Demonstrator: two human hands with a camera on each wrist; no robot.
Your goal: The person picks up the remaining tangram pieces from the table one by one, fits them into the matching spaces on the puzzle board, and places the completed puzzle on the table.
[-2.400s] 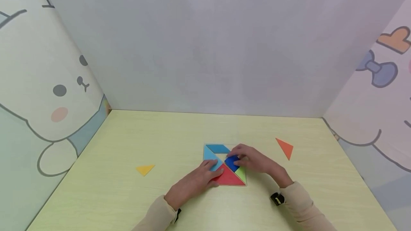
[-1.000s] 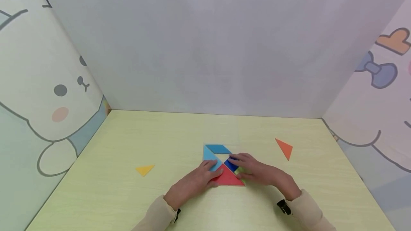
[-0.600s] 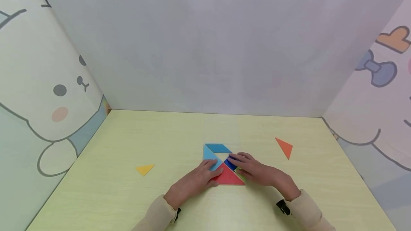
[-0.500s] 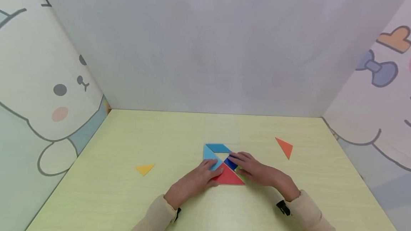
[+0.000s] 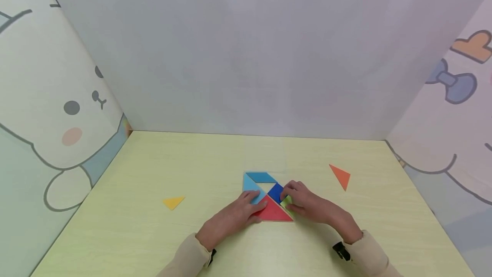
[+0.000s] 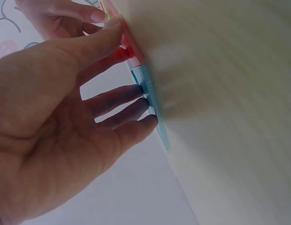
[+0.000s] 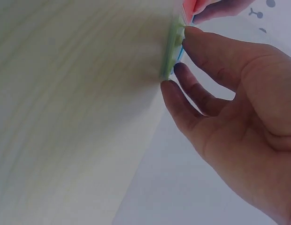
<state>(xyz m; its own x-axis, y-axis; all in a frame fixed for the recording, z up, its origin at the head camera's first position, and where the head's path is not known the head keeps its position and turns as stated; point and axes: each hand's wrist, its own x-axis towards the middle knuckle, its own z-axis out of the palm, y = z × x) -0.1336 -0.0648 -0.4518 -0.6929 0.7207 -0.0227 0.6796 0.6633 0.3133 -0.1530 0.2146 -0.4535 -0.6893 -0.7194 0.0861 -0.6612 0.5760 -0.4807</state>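
Tangram pieces lie together mid-table in the head view: a light blue triangle (image 5: 249, 184), a red triangle (image 5: 273, 212), a blue parallelogram (image 5: 262, 177), a dark blue square (image 5: 275, 192) and a light green triangle (image 5: 285, 202). My left hand (image 5: 233, 213) rests on the light blue and red triangles, its fingers fairly straight. The right hand (image 5: 312, 203) bends its fingers over the green triangle's right side. In the right wrist view, thumb and fingertips pinch the green triangle (image 7: 172, 47) near its edges. The right hand hides part of that piece.
A yellow triangle (image 5: 174, 202) lies apart on the left of the table (image 5: 127, 230). An orange triangle (image 5: 341, 176) lies apart at the right. A pale wall (image 5: 261, 54) stands behind the table, with cartoon-printed panels on both sides.
My right hand has drawn its fingers back from the blue square and curled them at the green triangle, so the square shows more. The left hand has stayed in place.
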